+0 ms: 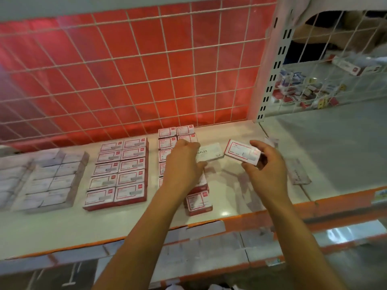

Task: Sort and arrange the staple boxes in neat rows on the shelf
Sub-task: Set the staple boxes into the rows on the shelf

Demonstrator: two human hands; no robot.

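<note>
Red-and-white staple boxes lie in two-wide rows on the white shelf (230,195): one full block (120,172) at centre left, another block (176,135) partly hidden under my left arm. My left hand (184,162) pinches a white box marked "STAPLES" (209,152) that lies flat beside that block. My right hand (266,166) holds a red-and-white box (240,151) tilted just above the shelf, to the right of the white box. A further stack (199,200) sits near the front edge.
A block of pale boxes (48,181) fills the shelf's left part. A white wire grid (134,80) over a red backing closes the back. A slotted upright (272,76) stands at right, with mixed boxes (310,88) behind mesh. A flat pale packet (297,172) lies right of my hand.
</note>
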